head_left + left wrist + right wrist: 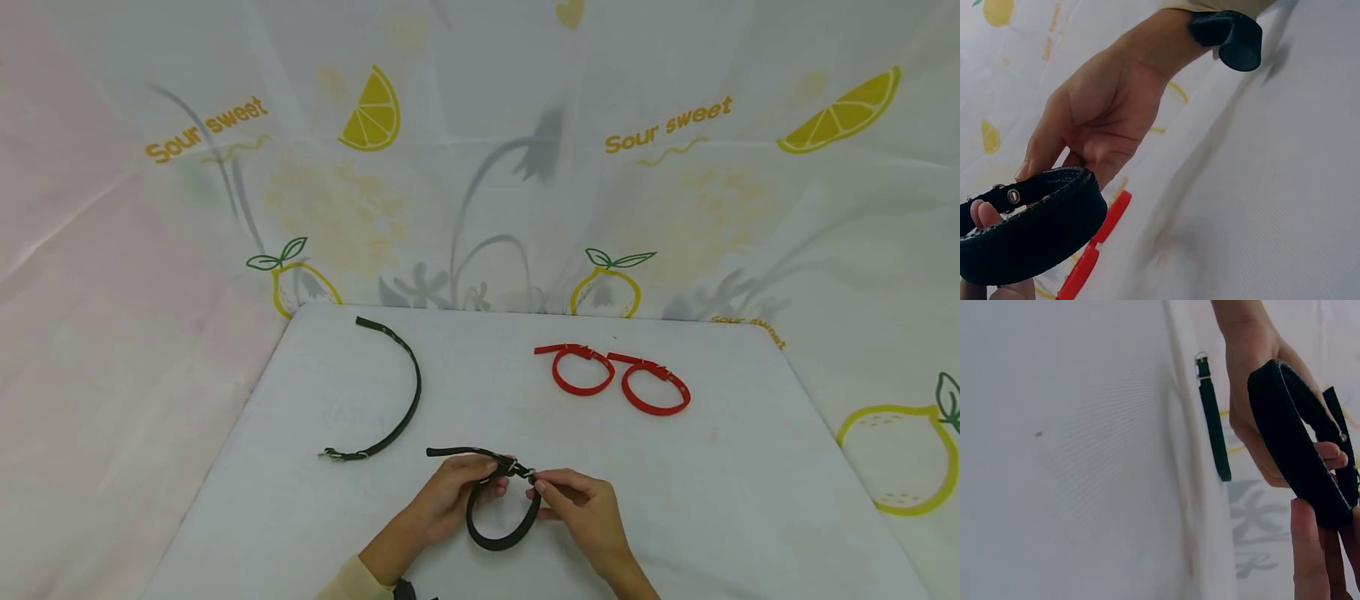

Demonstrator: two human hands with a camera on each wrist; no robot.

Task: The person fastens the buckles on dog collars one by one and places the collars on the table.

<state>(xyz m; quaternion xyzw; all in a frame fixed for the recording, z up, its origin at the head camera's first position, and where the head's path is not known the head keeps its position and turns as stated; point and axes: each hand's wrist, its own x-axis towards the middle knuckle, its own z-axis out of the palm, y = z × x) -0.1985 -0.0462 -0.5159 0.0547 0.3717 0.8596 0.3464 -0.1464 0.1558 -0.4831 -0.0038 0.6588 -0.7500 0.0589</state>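
Observation:
A black collar (pixel 495 543), buckled into a loop with its tail pointing left, is held up between both hands over the front of the white table. My left hand (pixel 446 498) grips it at the upper left, thumb on the strap near the buckle. On the other side, my right hand (pixel 587 510) pinches the band beside the metal ring at the upper right. Seen from the left wrist, the collar (pixel 1035 240) shows a metal eyelet inside the band. In the right wrist view, fingertips (pixel 1304 519) of the right hand press against the loop's lower end.
A second black collar (pixel 418 387) lies unbuckled in a curve on the left of the table. Two red collars, one (pixel 583 391) beside the other (pixel 656 410), lie looped at the back right. A lemon-print cloth (pixel 480 167) hangs behind the table.

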